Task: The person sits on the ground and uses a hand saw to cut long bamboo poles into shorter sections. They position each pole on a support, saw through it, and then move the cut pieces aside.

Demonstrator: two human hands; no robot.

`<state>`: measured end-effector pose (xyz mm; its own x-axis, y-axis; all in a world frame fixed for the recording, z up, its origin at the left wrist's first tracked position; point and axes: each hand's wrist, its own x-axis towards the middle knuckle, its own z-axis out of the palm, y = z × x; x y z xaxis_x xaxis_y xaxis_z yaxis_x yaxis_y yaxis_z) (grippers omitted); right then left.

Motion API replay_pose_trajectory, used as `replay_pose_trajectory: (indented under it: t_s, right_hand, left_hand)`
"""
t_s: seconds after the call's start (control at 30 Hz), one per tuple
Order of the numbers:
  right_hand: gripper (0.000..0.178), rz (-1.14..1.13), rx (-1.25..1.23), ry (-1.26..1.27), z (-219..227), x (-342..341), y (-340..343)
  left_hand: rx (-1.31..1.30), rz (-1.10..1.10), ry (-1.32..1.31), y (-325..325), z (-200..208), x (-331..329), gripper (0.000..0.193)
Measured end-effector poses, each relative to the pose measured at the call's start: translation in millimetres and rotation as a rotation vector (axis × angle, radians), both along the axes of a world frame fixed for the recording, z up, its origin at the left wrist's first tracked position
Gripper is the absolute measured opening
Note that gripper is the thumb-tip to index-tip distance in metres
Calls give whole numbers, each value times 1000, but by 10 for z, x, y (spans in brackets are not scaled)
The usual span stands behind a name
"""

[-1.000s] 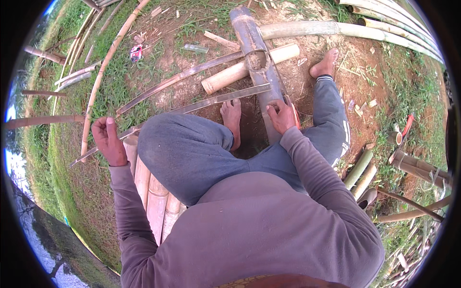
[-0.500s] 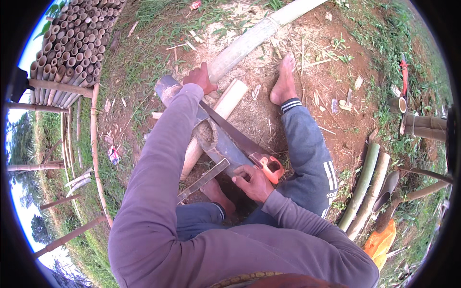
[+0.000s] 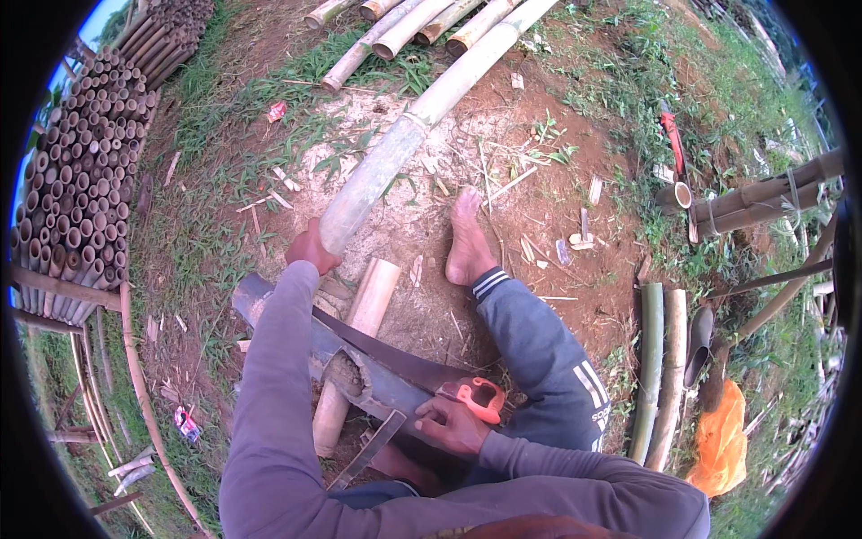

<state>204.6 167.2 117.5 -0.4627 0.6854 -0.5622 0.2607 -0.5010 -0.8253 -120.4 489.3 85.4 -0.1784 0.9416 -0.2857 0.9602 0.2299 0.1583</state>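
My left hand is wrapped around the near end of a long pale bamboo pole, which runs away to the upper right. Bent loosely, its thumb and finger apart, my right hand lies by the near end of a dark grey notched tube; nothing shows in it. Just beyond that hand is the orange handle of a handsaw, its dark blade lying along the tube. A shorter pale bamboo piece passes crosswise beneath the tube. My left sleeve covers part of the tube.
Cut bamboo is stacked at the far left, with more poles lying ahead. My bare foot rests on sawdust-strewn soil. To the right are two bamboo lengths, an orange bag and a red-handled tool.
The view has tilted farther ahead, so everything sits lower and more to the left, and poles ahead have come into sight. Both hands keep nearly the same places beside the pole and saw.
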Motion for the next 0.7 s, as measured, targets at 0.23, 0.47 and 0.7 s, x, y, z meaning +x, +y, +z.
replay_pose_trajectory:
  t_s: [0.23,0.47,0.7]
  right_hand:
    - [39,126,49,64,84,-14,-250]
    - [41,-2,-164,208,-17,138,-311]
    - [44,-87,-508,263,31,209,-67]
  left_hand:
    - [119,76,60,-64,-233,-42,88]
    - [164,104,140,268,-293,-209,90]
    - [295,87,301,590,-176,-1032,93]
